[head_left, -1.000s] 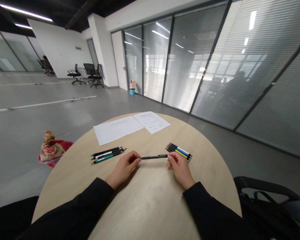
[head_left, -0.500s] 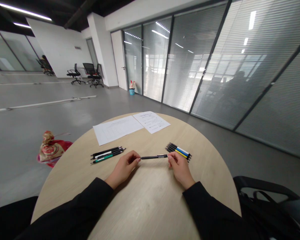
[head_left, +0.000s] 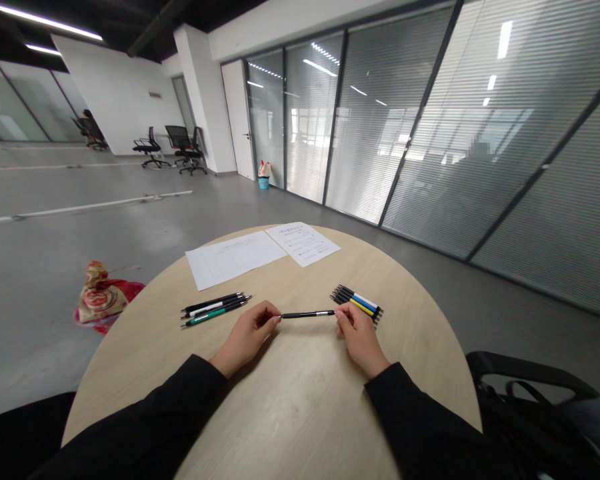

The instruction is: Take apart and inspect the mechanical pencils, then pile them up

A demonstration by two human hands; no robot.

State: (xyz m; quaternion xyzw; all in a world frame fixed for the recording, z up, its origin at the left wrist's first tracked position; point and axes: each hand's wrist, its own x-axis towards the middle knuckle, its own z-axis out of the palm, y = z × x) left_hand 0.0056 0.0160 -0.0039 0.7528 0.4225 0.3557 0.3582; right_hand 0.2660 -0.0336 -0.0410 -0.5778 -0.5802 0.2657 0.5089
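A slim black pen (head_left: 307,314) with a whitish band near its right end is stretched level between my two hands, just over the table. My left hand (head_left: 250,332) pinches its left tip between thumb and fingertips. At the other end, my right hand (head_left: 359,333) grips the pen's right tip the same way. Close behind my right hand lies a row of black pens (head_left: 360,300) with white, blue and yellow barrels, partly covered by the hand. To the left of my left hand rests another group of pens (head_left: 215,307), black, white and green.
Two printed paper sheets (head_left: 237,257) lie on the far side of the round wooden table (head_left: 290,413). A red and beige bag (head_left: 103,300) is beyond the table's left edge. A black chair (head_left: 535,393) stands close at the right. Blinded glass panels (head_left: 370,120) line the back.
The pen has turned about its length: its clip faced me before, and a whitish band shows now. Both hands stay almost in place.
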